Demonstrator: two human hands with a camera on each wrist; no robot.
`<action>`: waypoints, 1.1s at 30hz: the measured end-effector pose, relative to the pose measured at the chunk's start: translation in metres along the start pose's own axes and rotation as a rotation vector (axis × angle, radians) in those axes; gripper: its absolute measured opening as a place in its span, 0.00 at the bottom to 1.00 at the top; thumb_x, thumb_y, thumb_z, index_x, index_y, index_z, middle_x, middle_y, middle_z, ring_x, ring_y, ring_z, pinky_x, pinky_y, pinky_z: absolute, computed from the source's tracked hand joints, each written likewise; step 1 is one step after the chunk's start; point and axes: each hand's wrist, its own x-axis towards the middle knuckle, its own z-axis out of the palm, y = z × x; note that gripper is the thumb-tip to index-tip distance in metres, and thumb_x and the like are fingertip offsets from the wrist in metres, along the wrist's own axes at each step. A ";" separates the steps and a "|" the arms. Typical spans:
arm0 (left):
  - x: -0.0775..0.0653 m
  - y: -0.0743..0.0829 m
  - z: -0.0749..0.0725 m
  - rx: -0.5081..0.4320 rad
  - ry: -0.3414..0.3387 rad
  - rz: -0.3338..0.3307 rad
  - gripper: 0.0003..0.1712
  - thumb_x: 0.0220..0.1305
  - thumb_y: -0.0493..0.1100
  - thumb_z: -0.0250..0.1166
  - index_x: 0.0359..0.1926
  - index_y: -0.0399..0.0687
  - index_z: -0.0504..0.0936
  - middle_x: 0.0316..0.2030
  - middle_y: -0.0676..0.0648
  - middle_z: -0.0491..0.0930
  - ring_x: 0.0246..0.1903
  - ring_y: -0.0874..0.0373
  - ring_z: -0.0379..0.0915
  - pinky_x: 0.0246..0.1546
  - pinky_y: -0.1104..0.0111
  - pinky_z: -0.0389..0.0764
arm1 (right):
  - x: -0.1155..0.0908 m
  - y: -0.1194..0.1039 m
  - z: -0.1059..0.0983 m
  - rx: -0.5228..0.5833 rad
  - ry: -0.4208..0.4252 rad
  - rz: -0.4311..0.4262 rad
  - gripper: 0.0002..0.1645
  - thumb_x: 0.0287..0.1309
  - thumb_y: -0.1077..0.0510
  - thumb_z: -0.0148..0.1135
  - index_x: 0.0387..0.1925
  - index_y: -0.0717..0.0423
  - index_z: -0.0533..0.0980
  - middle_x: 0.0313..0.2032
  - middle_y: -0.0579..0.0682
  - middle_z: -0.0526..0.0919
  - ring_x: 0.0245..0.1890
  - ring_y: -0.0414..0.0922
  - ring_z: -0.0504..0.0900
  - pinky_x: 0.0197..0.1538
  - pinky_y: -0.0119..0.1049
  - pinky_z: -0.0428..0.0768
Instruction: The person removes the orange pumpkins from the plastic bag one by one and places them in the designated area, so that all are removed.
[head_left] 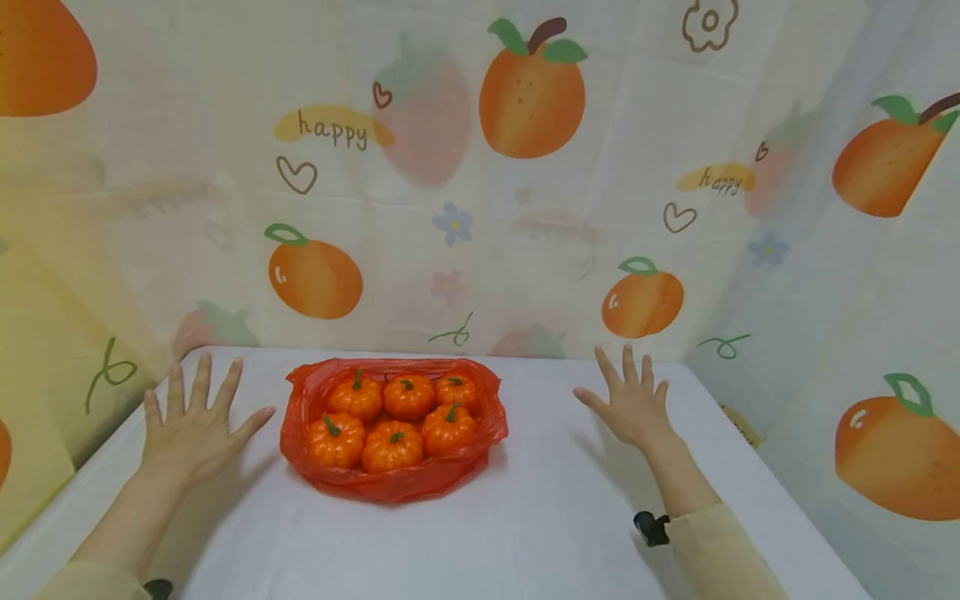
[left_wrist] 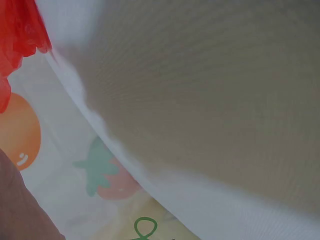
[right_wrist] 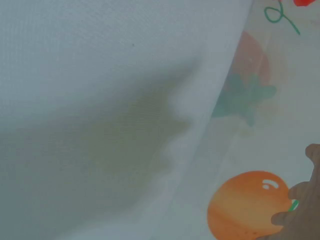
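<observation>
While hands [head_left: 189,429] [head_left: 632,406] spread — red bag [head_left: 390,490] between | pumpkins [head_left: 392,448] inside | printed curtain [head_left: 517,283] behind

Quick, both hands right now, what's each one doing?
Left hand: open, fingers spread, holding nothing.
Right hand: open, fingers spread, holding nothing.

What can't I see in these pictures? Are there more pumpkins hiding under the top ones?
Head view: anything under the six pumpkins; they and the red bag hide it, so I can't tell.
Head view: the rest of the black thing on the left, cut off by the bottom edge.
Left wrist view: most of the left hand, cut off at the lower left.
Right wrist view: most of the right hand, cut off at the lower right.
</observation>
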 end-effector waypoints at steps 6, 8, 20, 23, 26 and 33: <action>0.000 0.000 0.000 -0.013 -0.009 0.002 0.51 0.69 0.73 0.42 0.79 0.55 0.31 0.75 0.35 0.17 0.72 0.25 0.11 0.64 0.27 0.16 | -0.002 0.004 0.003 0.010 -0.006 0.006 0.54 0.61 0.20 0.42 0.79 0.39 0.42 0.78 0.66 0.36 0.75 0.75 0.36 0.65 0.82 0.42; 0.000 0.001 0.000 -0.028 -0.008 0.004 0.51 0.69 0.73 0.42 0.79 0.55 0.31 0.76 0.35 0.18 0.72 0.25 0.12 0.65 0.27 0.18 | -0.002 0.003 0.003 0.027 0.001 0.004 0.53 0.62 0.22 0.43 0.79 0.41 0.44 0.77 0.68 0.37 0.75 0.75 0.38 0.65 0.82 0.43; 0.010 0.021 -0.019 -0.481 -0.042 0.025 0.43 0.75 0.58 0.47 0.79 0.43 0.40 0.69 0.19 0.52 0.62 0.18 0.56 0.56 0.28 0.62 | -0.001 -0.047 -0.018 0.573 0.073 -0.076 0.45 0.63 0.41 0.61 0.72 0.58 0.59 0.73 0.61 0.62 0.73 0.62 0.60 0.73 0.62 0.62; 0.010 0.029 -0.023 -0.569 -0.104 -0.014 0.40 0.76 0.59 0.44 0.79 0.48 0.41 0.68 0.22 0.59 0.55 0.29 0.72 0.50 0.47 0.79 | -0.001 -0.068 -0.023 0.692 0.052 -0.089 0.42 0.62 0.42 0.63 0.71 0.54 0.61 0.72 0.56 0.64 0.72 0.60 0.65 0.73 0.59 0.65; 0.010 0.034 -0.020 -0.670 -0.133 -0.027 0.38 0.77 0.56 0.43 0.78 0.47 0.44 0.64 0.24 0.64 0.45 0.55 0.80 0.42 0.71 0.82 | -0.001 -0.085 -0.024 0.809 0.004 -0.090 0.40 0.62 0.43 0.64 0.70 0.50 0.63 0.71 0.52 0.66 0.71 0.58 0.67 0.71 0.57 0.69; 0.010 0.048 -0.008 -0.835 -0.144 -0.043 0.35 0.77 0.51 0.47 0.77 0.44 0.48 0.58 0.31 0.68 0.34 0.75 0.75 0.37 0.79 0.82 | 0.003 -0.113 -0.015 1.066 -0.100 -0.117 0.32 0.65 0.50 0.61 0.68 0.51 0.65 0.68 0.54 0.70 0.66 0.56 0.74 0.69 0.55 0.72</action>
